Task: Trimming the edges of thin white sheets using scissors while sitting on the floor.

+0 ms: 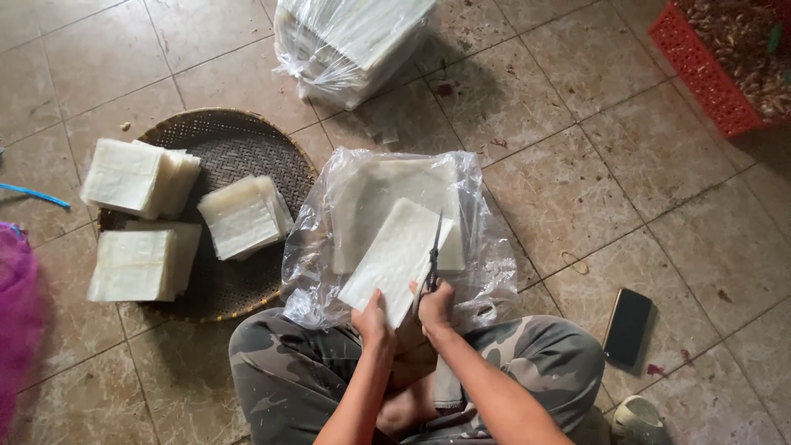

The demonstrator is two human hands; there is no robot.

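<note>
My left hand [371, 320] grips the near corner of a stack of thin white rectangular sheets [394, 257], held tilted over my lap. In my right hand [434, 303] is a pair of dark scissors [432, 262], whose blades run along the right edge of that stack. Under it, a larger pile of the same white sheets [371, 194] lies on an open clear plastic bag [482, 239] on the tiled floor. I sit cross-legged in camouflage trousers.
A round woven tray [239, 144] at left holds three cut white stacks [132, 175]. A plastic-wrapped bundle of sheets [350, 41] lies behind. A red crate [709, 82] stands far right, a black phone [627, 325] near my right knee, a sandal [638, 419], pink netting [16, 313] left.
</note>
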